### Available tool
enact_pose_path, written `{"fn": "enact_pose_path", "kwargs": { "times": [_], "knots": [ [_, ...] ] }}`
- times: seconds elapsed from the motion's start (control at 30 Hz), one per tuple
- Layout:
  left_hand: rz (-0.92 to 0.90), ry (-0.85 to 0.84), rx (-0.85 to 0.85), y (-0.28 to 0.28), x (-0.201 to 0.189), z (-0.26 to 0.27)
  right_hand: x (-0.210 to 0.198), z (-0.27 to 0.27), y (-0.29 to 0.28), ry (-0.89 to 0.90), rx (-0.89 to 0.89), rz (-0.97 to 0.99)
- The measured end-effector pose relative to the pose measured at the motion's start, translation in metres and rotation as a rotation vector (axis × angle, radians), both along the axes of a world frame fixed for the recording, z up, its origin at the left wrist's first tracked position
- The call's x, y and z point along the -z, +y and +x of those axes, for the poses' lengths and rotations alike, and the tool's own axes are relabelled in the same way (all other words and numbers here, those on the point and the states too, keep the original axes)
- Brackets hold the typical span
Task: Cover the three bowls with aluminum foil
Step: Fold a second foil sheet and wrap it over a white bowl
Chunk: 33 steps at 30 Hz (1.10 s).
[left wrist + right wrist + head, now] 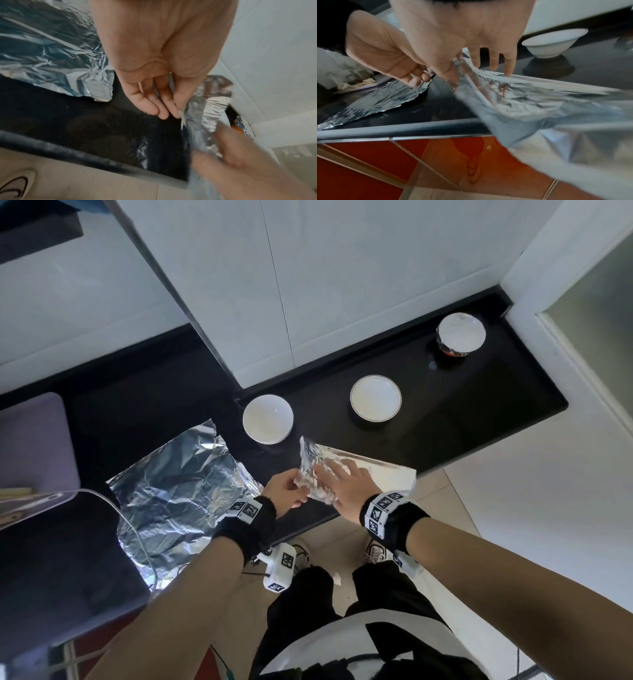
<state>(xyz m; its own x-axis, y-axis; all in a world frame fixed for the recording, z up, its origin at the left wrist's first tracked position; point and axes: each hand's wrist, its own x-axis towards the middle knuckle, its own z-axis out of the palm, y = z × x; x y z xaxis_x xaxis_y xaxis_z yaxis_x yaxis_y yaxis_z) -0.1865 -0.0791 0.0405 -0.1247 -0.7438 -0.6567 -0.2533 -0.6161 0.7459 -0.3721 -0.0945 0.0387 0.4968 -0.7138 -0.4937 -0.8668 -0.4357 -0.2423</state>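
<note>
Three bowls stand in a row on the black counter [479,412]. The plain white bowl [268,419] and the gold-rimmed white bowl [375,398] are uncovered. The far right bowl [461,334] has foil over its top. Both hands hold a foil sheet [383,474] just above the counter's front edge, below the plain bowl. My left hand [294,487] pinches its crumpled left end. My right hand [339,481] has spread fingers on top and the thumb beneath the foil sheet [539,97]. A second, wrinkled foil sheet [178,491] lies flat to the left.
A purple tray [30,440] and a clear plastic piece with a white cable [102,501] sit at the left. White cabinet doors [308,285] rise behind the bowls. The counter's front edge runs under my hands, with tiled floor and my shoes [375,553] below.
</note>
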Motion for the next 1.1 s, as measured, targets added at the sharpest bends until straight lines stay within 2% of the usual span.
{"fn": "enact_pose_path", "kwargs": {
  "times": [0.1, 0.2, 0.3, 0.37, 0.43, 0.57, 0.63, 0.67, 0.77, 0.87, 0.97, 1.03, 1.1],
  "knots": [
    [0.101, 0.021, -0.077, -0.001, -0.001, -0.004, 0.004, -0.003, 0.004, 0.046, -0.010, 0.095],
    [0.233, -0.010, -0.267, -0.007, -0.001, -0.008, 0.008, -0.010, 0.003, 0.075, -0.035, 0.117],
    [0.332, 0.060, -0.380, -0.010, -0.004, -0.011, 0.004, -0.012, 0.000, 0.057, -0.011, 0.160],
    [0.283, 0.055, -0.346, -0.010, -0.007, -0.014, -0.003, -0.012, -0.003, -0.001, 0.045, 0.183],
    [0.151, -0.007, -0.300, -0.009, -0.006, -0.017, -0.010, -0.016, -0.008, -0.133, 0.148, 0.180],
    [-0.103, -0.140, -0.244, -0.013, -0.008, -0.010, -0.014, -0.040, -0.025, -0.510, 0.540, 0.092],
    [-0.171, -0.131, -0.225, -0.016, -0.014, -0.005, -0.013, -0.056, -0.033, -0.592, 0.707, 0.053],
    [-0.197, -0.116, -0.224, -0.017, -0.017, -0.003, -0.015, -0.063, -0.037, -0.592, 0.761, 0.109],
    [-0.236, -0.050, -0.231, -0.024, -0.027, 0.002, -0.021, -0.075, -0.046, -0.470, 0.652, 0.343],
    [-0.256, -0.013, -0.288, -0.034, -0.032, 0.010, -0.025, -0.079, -0.048, -0.410, 0.584, 0.430],
    [-0.307, -0.049, -0.474, -0.042, -0.033, 0.012, -0.028, -0.083, -0.047, -0.496, 0.635, 0.478],
    [-0.260, -0.039, -0.610, -0.041, -0.037, 0.006, -0.032, -0.085, -0.045, -0.575, 0.686, 0.492],
    [-0.170, 0.091, -0.628, -0.040, -0.042, -0.004, -0.038, -0.088, -0.044, -0.658, 0.745, 0.492]
  ]
}}
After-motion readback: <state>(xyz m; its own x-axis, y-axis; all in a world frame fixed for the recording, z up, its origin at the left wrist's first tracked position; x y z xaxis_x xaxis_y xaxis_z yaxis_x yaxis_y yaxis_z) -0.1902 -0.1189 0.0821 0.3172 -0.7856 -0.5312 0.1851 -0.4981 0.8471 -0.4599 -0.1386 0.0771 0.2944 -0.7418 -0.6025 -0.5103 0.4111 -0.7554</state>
